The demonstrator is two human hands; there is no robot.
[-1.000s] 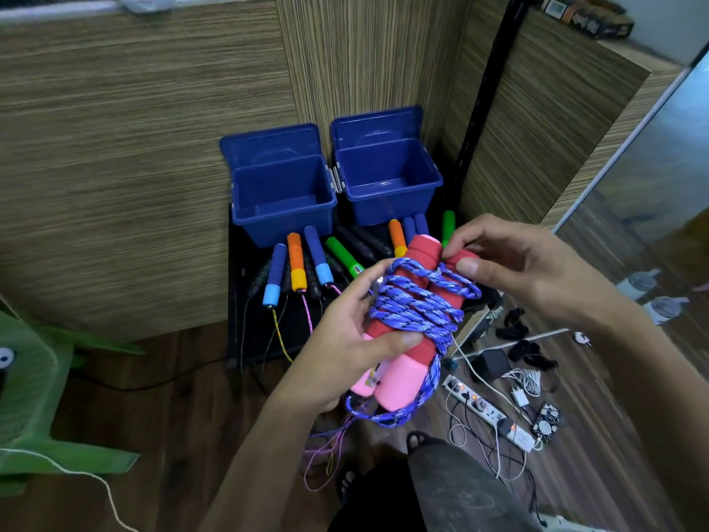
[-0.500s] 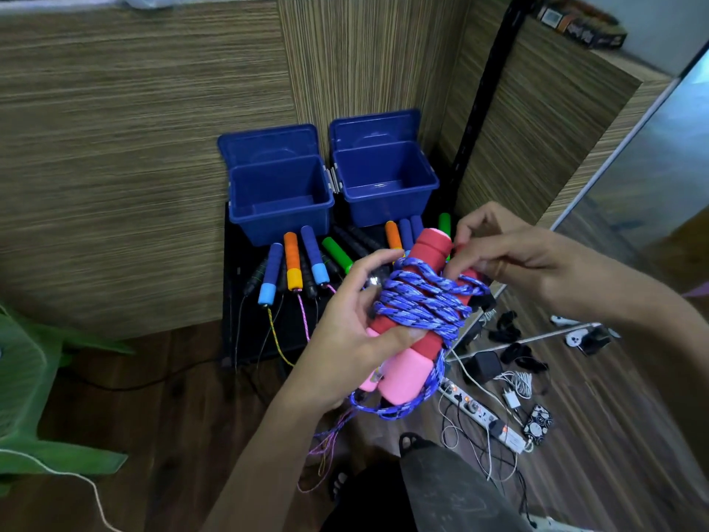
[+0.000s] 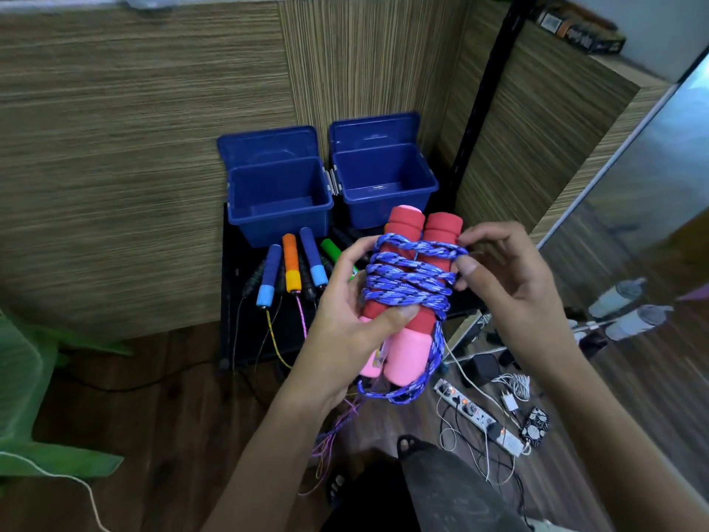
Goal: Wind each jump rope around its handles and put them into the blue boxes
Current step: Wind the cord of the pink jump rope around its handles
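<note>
our left hand [image 3: 347, 320] wraps around the pair of red-and-pink foam jump-rope handles [image 3: 406, 301], thumb pressed across their front just below the windings and fingers curled behind, so it is clamped on the bundle. our right hand [image 3: 502, 286] sits at the bundle's right side, thumb and forefinger pinching the thick blue-and-purple braided rope [image 3: 410, 278] where the top coil comes round the handles. the two hands are close together, one on each side of the same bundle, which we hold upright in the air in front of the boxes, red ends up and pink ends down. the rope is coiled several times across both handles, and a loop of it hangs below the pink ends.

behind the bundle, two open blue plastic boxes [image 3: 280, 197] stand side by side on a low black surface [image 3: 238, 332] against the wood-grain wall, lids tipped back. just in front of the left box lie other jump-rope handles [image 3: 291, 268], blue, orange and green, their thin cords trailing to the dark wood floor. a white power strip [image 3: 479, 416] with cables lies on the floor to the right.
</note>
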